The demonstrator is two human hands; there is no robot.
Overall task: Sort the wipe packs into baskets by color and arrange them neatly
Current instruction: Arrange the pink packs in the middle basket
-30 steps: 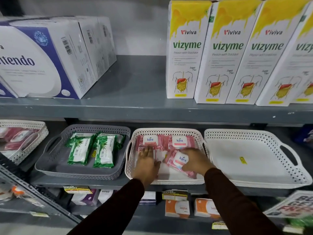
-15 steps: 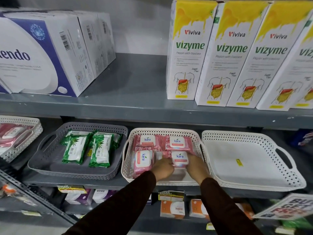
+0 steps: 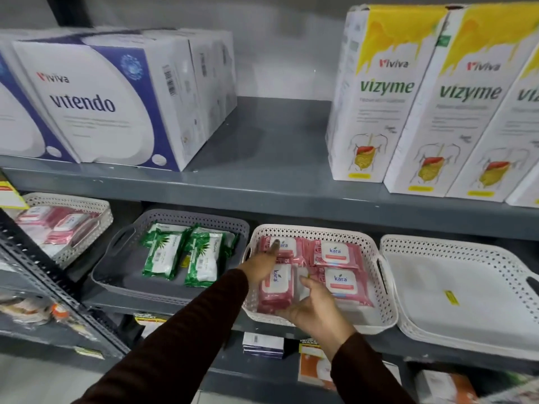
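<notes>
Nearest, two dark sleeves reach up to the lower shelf (image 3: 204, 301). The right hand (image 3: 316, 312) sits over the front edge of the white basket (image 3: 382, 293), fingers spread and curved, thumb up, cupping the right side and near end of the front-left pink pack (image 3: 275, 287); it touches the pack but a firm grip cannot be told. The left hand (image 3: 261, 265) lies flat and open along the left side of the same pack, its fingertips reaching onto the back-left pink pack (image 3: 287, 247) by the basket's left wall. Four pink packs fill this basket: the front-right pink pack (image 3: 342, 285) and the back-right pink pack (image 3: 335, 252) lie flat, labels up, close together. Left of it, the grey basket (image 3: 116, 275) holds two green packs (image 3: 180, 255) side by side toward its back right. Right of it stands an empty white tray basket (image 3: 466, 295) with a small yellow sticker (image 3: 450, 297). At the far left edge another white basket (image 3: 93, 223) holds blurred pink packs. On the upper shelf (image 3: 262, 176), purple and white boxes (image 3: 96, 103) stand at the left end and yellow and white cartons (image 3: 414, 106) at the right
</notes>
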